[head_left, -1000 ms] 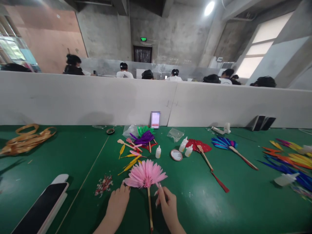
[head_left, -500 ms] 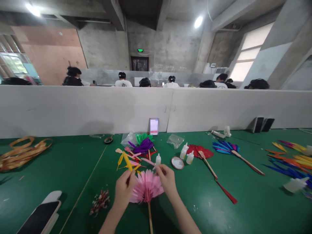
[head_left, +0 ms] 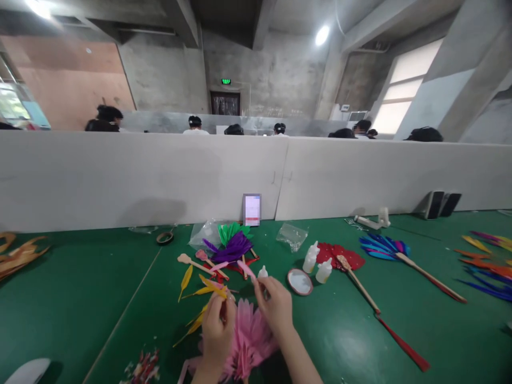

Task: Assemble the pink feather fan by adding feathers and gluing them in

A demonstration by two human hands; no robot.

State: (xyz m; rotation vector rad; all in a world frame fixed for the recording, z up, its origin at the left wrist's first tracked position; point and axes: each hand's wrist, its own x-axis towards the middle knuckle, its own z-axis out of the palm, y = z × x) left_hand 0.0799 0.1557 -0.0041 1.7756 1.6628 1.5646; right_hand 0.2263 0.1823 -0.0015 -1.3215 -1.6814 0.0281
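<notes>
My left hand (head_left: 218, 325) is closed, pinching a yellow feather (head_left: 213, 286) whose tip points up and left. My right hand (head_left: 276, 304) is closed on a slim pink feather (head_left: 245, 268). Beneath and between both hands lies a pink feather fan (head_left: 248, 333), partly covered by my wrists. Loose yellow feathers (head_left: 185, 282) rest to the left of my left hand. Just behind my right fingers, a small white glue bottle (head_left: 263, 272) is partly hidden.
Purple feathers (head_left: 232, 247) and a green fan (head_left: 231, 233) lie behind. To the right are glue bottles (head_left: 311, 258), a small white dish (head_left: 300, 281), a red fan (head_left: 340, 255) and a blue fan (head_left: 380, 246). A phone (head_left: 252, 209) leans against the white partition (head_left: 160, 176).
My view has shifted closer and lower over the table. Both hands have drawn nearer each other, each keeping its feather, and the left hand has turned.
</notes>
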